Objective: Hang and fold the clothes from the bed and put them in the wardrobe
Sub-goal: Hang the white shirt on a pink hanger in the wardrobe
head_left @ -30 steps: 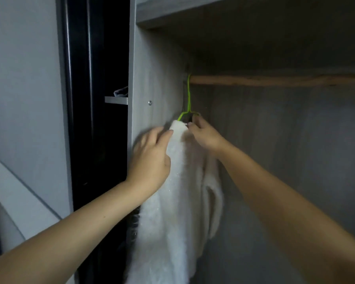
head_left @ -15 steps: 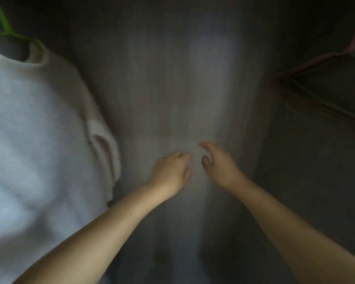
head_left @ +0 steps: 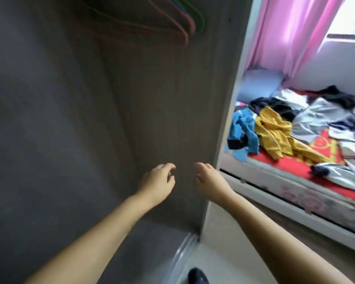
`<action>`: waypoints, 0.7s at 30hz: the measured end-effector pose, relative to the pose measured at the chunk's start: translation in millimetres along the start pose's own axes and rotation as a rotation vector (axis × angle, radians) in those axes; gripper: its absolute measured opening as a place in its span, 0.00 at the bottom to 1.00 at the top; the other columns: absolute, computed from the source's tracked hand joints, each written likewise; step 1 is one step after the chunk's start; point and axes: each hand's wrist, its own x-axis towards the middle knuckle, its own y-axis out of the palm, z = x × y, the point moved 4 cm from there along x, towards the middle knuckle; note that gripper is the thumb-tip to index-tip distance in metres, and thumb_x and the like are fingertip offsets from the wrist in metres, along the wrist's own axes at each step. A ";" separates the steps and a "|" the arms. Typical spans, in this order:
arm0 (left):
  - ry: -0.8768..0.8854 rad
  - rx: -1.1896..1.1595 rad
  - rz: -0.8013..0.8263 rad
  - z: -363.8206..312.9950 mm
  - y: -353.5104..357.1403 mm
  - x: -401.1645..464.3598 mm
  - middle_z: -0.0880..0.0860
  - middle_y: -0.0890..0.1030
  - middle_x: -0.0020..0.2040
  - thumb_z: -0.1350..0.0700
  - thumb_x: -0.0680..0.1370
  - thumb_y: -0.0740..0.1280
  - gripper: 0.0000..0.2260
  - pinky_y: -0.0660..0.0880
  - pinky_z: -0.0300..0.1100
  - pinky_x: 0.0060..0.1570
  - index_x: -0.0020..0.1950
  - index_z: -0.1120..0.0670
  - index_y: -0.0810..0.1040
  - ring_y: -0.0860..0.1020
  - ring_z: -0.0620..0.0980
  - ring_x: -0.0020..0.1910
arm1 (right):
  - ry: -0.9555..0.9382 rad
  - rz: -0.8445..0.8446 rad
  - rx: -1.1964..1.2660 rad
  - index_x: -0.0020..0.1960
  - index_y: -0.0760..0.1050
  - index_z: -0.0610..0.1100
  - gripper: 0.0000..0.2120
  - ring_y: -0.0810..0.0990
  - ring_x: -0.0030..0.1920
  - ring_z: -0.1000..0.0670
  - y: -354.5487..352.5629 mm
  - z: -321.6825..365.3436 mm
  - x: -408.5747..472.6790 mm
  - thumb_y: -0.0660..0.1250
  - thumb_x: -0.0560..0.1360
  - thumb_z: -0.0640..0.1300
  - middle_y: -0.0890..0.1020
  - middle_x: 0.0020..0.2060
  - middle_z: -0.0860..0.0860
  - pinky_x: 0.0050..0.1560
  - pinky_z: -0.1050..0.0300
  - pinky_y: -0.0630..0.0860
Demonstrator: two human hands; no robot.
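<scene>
Wardrobe side panel (head_left: pixel 223 119) stands between its open interior and the bed (head_left: pixel 295 181).

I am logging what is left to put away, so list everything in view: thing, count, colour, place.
wardrobe: one, grey-brown inside, left and centre
hangers: several, pink and green, bare, top of wardrobe
bed: one, white frame, red cover, right
yellow garment: one, near edge of bed
blue garment: one, left end of bed, beside the yellow one
grey and dark clothes: a pile, count unclear, further along the bed
curtain: pink, above the bed
dark object: one, on the floor, bottom edge
left hand: loosely curled, holds nothing
right hand: loosely curled, holds nothing
</scene>
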 end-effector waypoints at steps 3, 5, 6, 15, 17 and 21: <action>0.129 0.029 0.190 -38.8 48.5 -25.2 0.50 0.77 0.53 0.56 0.79 0.61 0.15 0.73 0.46 0.55 0.65 0.51 0.73 0.77 0.52 0.53 | 0.184 -0.060 0.030 0.71 0.65 0.47 0.20 0.74 0.62 0.45 -1.6 -47.4 -68.6 0.57 0.80 0.42 0.71 0.66 0.46 0.62 0.49 0.72; 0.255 0.063 0.302 -75.6 78.0 -40.1 0.50 0.77 0.57 0.55 0.79 0.60 0.16 0.72 0.46 0.57 0.67 0.50 0.71 0.76 0.52 0.56 | 0.317 -0.115 0.057 0.72 0.65 0.47 0.21 0.75 0.62 0.45 -8.9 -80.0 -118.6 0.56 0.79 0.42 0.71 0.66 0.47 0.62 0.51 0.72; 0.311 0.065 0.340 -95.4 91.5 -46.0 0.50 0.77 0.58 0.55 0.79 0.59 0.16 0.72 0.47 0.57 0.68 0.50 0.71 0.76 0.53 0.57 | 0.380 -0.143 0.063 0.72 0.65 0.47 0.21 0.75 0.61 0.45 -13.5 -95.6 -143.2 0.57 0.79 0.41 0.71 0.66 0.46 0.62 0.51 0.72; 0.785 0.056 0.577 -297.9 212.5 -156.7 0.51 0.77 0.59 0.56 0.79 0.58 0.17 0.72 0.47 0.57 0.68 0.50 0.70 0.76 0.53 0.57 | 0.845 -0.432 0.138 0.71 0.66 0.46 0.21 0.74 0.61 0.44 -56.2 -203.8 -386.6 0.56 0.78 0.41 0.72 0.64 0.45 0.61 0.51 0.71; 0.861 0.058 0.615 -340.5 235.5 -192.0 0.51 0.77 0.60 0.55 0.79 0.58 0.17 0.72 0.46 0.58 0.68 0.50 0.70 0.76 0.53 0.58 | 0.919 -0.483 0.148 0.71 0.66 0.45 0.21 0.74 0.62 0.44 -63.7 -220.0 -443.7 0.56 0.79 0.40 0.72 0.64 0.44 0.62 0.50 0.70; 1.008 0.034 0.689 -431.9 281.4 -279.5 0.51 0.77 0.60 0.55 0.79 0.58 0.17 0.72 0.46 0.59 0.68 0.50 0.70 0.76 0.53 0.58 | 1.060 -0.583 0.152 0.71 0.67 0.45 0.20 0.73 0.64 0.45 -79.7 -247.0 -571.5 0.56 0.79 0.39 0.73 0.64 0.44 0.64 0.55 0.68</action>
